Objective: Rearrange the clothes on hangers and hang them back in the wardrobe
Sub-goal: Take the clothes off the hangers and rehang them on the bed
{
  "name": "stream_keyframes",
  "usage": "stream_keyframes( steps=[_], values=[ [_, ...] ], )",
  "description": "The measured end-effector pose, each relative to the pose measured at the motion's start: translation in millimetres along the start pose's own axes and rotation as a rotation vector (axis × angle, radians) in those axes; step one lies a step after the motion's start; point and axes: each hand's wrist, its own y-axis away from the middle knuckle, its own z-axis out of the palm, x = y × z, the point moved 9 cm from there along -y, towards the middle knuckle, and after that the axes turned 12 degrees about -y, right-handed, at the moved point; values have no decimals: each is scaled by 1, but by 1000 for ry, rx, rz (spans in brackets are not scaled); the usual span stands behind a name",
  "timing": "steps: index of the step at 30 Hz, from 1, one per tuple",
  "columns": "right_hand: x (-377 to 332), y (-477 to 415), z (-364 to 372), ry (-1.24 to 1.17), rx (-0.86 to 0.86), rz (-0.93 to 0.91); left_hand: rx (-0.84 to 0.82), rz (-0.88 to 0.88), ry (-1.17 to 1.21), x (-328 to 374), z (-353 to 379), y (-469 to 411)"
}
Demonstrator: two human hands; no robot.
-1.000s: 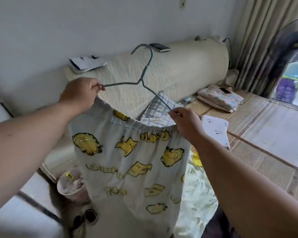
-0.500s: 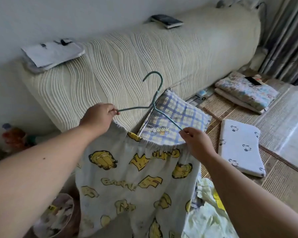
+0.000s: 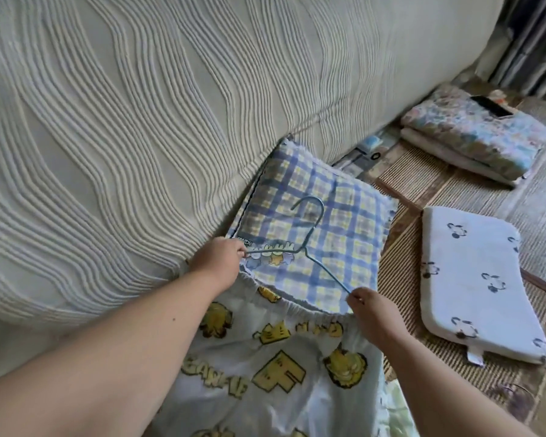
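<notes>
A thin blue-green wire hanger (image 3: 309, 238) lies low over a blue and yellow checked cushion (image 3: 338, 222). My left hand (image 3: 218, 260) grips the hanger's left end together with the elastic waistband of pale trousers printed with yellow cartoon cats (image 3: 275, 357). My right hand (image 3: 364, 302) pinches the hanger's right end at the waistband's other side. The trousers hang down from the hanger toward the bottom of the view. The hook points up and to the left.
A cream ribbed cover (image 3: 139, 121) drapes the sofa back on the left. A white pad with small dog prints (image 3: 476, 279) lies on the woven mat (image 3: 401, 269) at right. Folded floral cloths (image 3: 473, 130) with a dark phone (image 3: 490, 105) sit far right, near curtains (image 3: 536, 33).
Both hands have lowered the hanger and trousers down toward the checked cushion, and my view has tilted down and closer. The grip on both hanger ends is unchanged.
</notes>
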Motion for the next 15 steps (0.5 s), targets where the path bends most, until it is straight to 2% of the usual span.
stream_keyframes(
  steps=[5, 9, 15],
  values=[
    [22, -28, 22, 60, -79, 83, -176, 41, -27, 17, 55, -14],
    [32, -16, 38, 167, -113, 106, -297, 97, -42, 37, 83, 17],
    [16, 42, 54, 292, -116, -80, -352, 216, -103, 56, 86, 90]
  ],
)
